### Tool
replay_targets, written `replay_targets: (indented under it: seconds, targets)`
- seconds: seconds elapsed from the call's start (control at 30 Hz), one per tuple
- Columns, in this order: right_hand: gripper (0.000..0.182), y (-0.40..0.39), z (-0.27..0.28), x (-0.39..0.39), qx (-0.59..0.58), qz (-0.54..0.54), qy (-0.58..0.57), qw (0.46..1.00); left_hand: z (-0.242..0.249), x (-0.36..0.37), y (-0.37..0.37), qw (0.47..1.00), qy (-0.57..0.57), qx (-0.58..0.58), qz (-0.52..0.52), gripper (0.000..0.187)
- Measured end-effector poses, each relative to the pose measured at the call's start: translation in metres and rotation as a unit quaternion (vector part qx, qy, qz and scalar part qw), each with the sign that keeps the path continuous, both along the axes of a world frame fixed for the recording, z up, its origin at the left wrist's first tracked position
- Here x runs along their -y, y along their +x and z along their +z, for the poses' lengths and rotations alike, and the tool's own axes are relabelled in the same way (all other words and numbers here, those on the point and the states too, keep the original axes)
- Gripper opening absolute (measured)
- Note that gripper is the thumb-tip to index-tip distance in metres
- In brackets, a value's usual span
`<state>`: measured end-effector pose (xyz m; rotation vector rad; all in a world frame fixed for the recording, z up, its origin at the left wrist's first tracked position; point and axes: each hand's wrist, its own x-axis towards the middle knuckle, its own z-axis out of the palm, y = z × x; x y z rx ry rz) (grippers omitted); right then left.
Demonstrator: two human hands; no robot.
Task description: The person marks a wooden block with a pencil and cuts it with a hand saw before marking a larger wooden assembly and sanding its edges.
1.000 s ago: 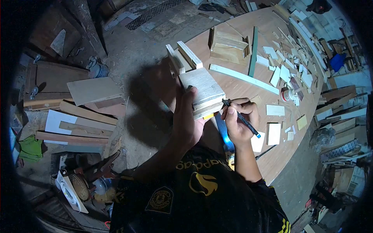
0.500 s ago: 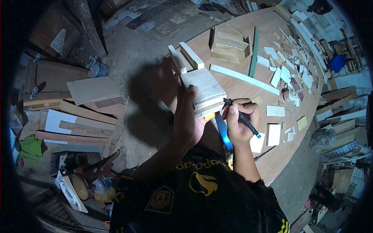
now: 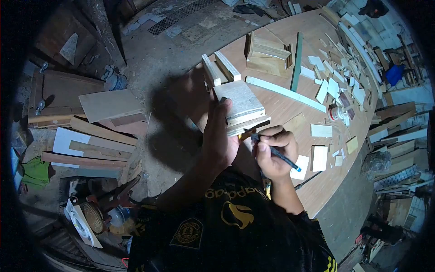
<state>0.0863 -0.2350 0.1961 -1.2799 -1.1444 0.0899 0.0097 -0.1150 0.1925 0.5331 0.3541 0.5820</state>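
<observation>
My left hand (image 3: pixel 218 136) is wrapped round a small wooden assembly (image 3: pixel 238 97), its thumb lying on the pale top board. Two upright strips rise from the far end of the piece, with a channel between them, and layered edges face me at the near end. A dark marker pen (image 3: pixel 285 158) with a blue end is pinched in my right hand (image 3: pixel 276 154). Its tip points at the lower near edge of the assembly, close to my left fingers. Some yellow shows beneath that edge, mostly hidden by the hands.
Beneath the hands is a round wooden table (image 3: pixel 312 199). On it lie another wooden assembly (image 3: pixel 269 54), a green strip (image 3: pixel 297 61), a long pale strip (image 3: pixel 285 94), a white-and-red roll (image 3: pixel 336 113) and several offcuts. Boards (image 3: pixel 95 149) lie on the floor at left.
My right hand has moved slightly down, and the pen tip has shifted left from the near right corner to below the near edge. The assembly has shifted slightly in my left hand's grip.
</observation>
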Motion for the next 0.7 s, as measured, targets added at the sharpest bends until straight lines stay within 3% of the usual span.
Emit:
replay_targets:
  seconds: [0.1,0.13,0.17,0.2,0.23,0.43,0.47,0.5,0.63,0.7]
  targets:
    - [0.016,-0.01,0.001,-0.007,0.01,-0.009,0.006,1.0,-0.018,0.0,-0.003,0.997,-0.058,0.04,-0.007,0.061]
    - [0.017,-0.012,0.006,-0.009,0.014,-0.025,0.01,1.0,-0.032,-0.002,-0.01,0.94,0.328,-0.038,0.087,0.06]
    - [0.019,-0.014,0.008,-0.011,0.018,-0.039,0.014,0.999,-0.041,-0.003,-0.014,0.725,0.659,-0.11,0.166,0.06]
    - [0.018,-0.016,0.008,-0.014,0.022,-0.046,0.02,0.998,-0.041,0.0,-0.01,0.791,0.594,-0.025,0.144,0.059]
    - [0.018,-0.016,0.01,-0.016,0.023,-0.045,0.021,0.999,-0.04,0.0,-0.009,0.791,0.594,-0.025,0.145,0.059]
    - [0.015,-0.012,0.007,-0.017,0.049,-0.048,-0.007,0.998,-0.015,0.006,-0.003,0.703,0.662,-0.102,0.238,0.064]
    - [0.014,-0.012,0.01,-0.016,0.056,-0.05,-0.021,0.997,-0.004,0.011,-0.002,0.84,0.512,-0.038,0.174,0.064]
    - [0.014,-0.012,0.01,-0.016,0.057,-0.049,-0.021,0.997,0.001,0.013,-0.002,0.935,0.337,0.03,0.102,0.064]
    - [0.014,-0.012,0.009,-0.017,0.063,-0.047,-0.02,0.997,0.003,0.013,-0.004,0.925,0.362,0.038,0.109,0.045]
    - [0.014,-0.012,0.009,-0.017,0.07,-0.049,-0.024,0.996,0.016,0.011,-0.003,0.997,0.079,-0.001,0.021,0.043]
